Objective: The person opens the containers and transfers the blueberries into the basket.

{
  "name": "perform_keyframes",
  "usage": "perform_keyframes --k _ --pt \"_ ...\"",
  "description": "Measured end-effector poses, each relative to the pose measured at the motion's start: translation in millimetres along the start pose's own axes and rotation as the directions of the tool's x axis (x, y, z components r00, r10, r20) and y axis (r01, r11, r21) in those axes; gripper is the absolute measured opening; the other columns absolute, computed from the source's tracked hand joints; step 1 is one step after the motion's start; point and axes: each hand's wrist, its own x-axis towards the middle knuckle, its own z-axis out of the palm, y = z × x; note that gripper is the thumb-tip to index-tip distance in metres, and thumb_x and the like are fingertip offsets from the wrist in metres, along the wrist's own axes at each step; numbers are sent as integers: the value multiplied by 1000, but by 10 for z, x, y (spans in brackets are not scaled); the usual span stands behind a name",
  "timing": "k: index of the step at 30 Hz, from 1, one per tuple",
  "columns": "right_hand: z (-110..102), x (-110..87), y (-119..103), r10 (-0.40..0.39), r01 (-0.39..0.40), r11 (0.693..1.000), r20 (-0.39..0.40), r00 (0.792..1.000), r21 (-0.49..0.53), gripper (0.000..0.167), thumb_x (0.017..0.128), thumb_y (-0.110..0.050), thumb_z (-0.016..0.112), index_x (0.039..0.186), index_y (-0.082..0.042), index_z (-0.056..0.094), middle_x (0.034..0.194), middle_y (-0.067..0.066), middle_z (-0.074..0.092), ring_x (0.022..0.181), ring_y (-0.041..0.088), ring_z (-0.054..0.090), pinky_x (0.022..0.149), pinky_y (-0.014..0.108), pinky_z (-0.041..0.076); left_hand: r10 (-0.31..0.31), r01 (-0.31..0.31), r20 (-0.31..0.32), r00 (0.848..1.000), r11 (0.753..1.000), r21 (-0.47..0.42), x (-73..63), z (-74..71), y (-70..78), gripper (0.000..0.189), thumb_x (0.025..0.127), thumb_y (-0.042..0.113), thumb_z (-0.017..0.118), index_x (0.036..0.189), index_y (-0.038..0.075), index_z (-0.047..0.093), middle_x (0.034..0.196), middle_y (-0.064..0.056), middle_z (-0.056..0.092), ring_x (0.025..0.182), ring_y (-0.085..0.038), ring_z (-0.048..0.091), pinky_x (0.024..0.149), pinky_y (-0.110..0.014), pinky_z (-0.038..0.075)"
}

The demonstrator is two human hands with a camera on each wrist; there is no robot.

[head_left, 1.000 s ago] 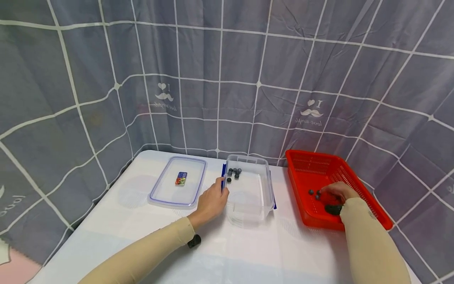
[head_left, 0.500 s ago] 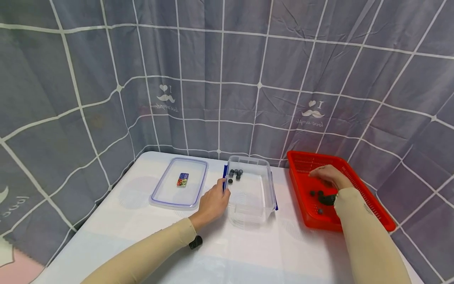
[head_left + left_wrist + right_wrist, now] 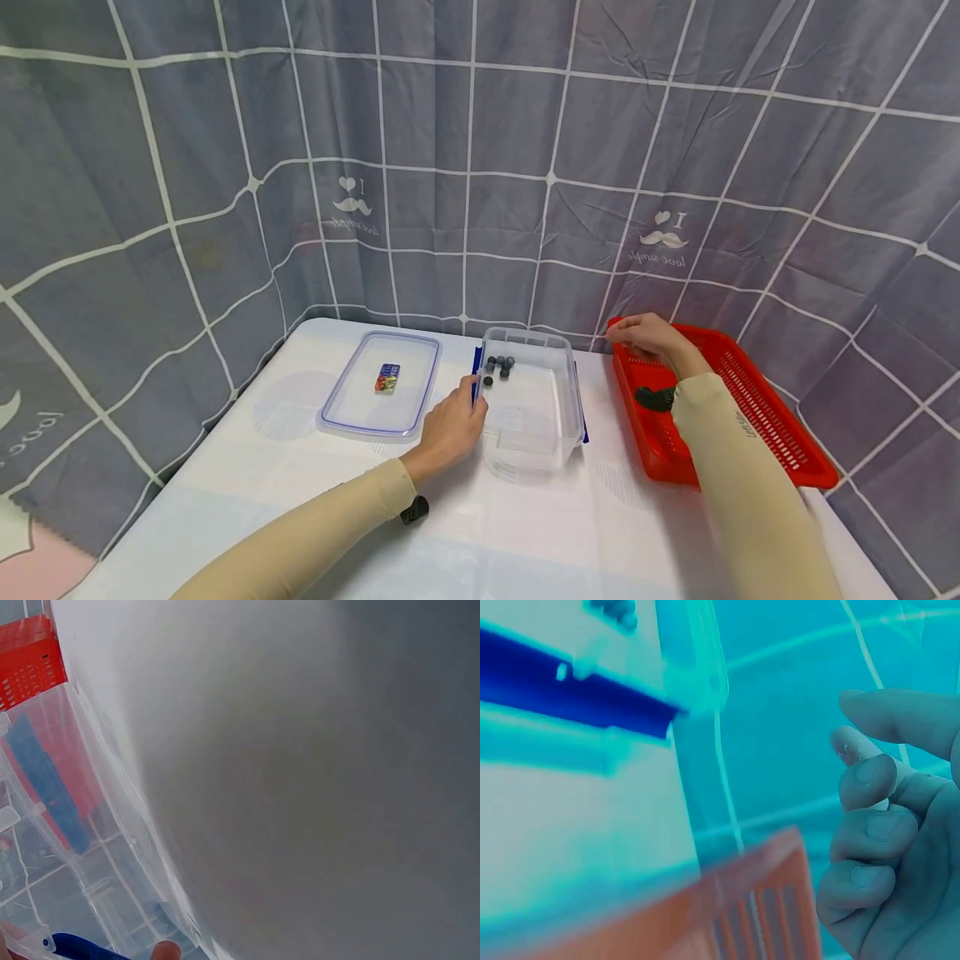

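My left hand (image 3: 450, 423) grips the left wall of a clear plastic box (image 3: 536, 400) beside its blue side flap; a fingertip (image 3: 166, 950) shows by a blue flap (image 3: 81, 947) in the left wrist view. Several small dark balls, blueberry-like (image 3: 505, 372), lie in the box's far left corner. My right hand (image 3: 651, 335) hangs over the far left corner of a red basket (image 3: 630, 417). In the right wrist view that hand (image 3: 889, 825) has curled fingers, with thumb and index tip close together. A dark patch marks the index tip; whether something small is pinched cannot be made out.
A clear lid (image 3: 347, 408) with a blue seal and a colourful label (image 3: 387, 378) lies left of the box. A grey checked curtain (image 3: 502, 208) hangs behind the white-covered table (image 3: 525, 533). My right forearm covers much of the basket.
My right hand has risen from among the dark balls in the basket and moved left to its far left corner. The left hand has stayed on the box.
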Motion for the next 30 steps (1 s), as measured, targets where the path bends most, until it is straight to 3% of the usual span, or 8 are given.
perform_keyframes --k 10,18,30 --pt "316 140 -267 -27 25 999 43 999 36 38 99 -26 64 128 -3 64 74 -1 48 60 14 42 57 24 40 -1 1 -7 1000 1000 1 7 8 8 44 103 30 44 144 13 50 110 -10 71 78 -23 63 65 -41 49" --pt "563 250 -413 -61 53 995 93 994 88 43 98 -27 64 132 -1 61 67 -3 44 56 12 38 55 24 36 -9 9 8 1000 1000 -2 5 -7 25 45 104 31 42 145 14 49 110 -9 71 75 -20 60 63 -39 47" --pt "944 415 -517 -88 60 980 143 986 188 41 98 -22 65 134 -4 62 70 1 44 56 15 36 56 26 34 8 -8 1 1000 1000 8 -1 -4 17 45 104 30 40 144 12 49 106 -10 71 73 -19 60 62 -39 47"
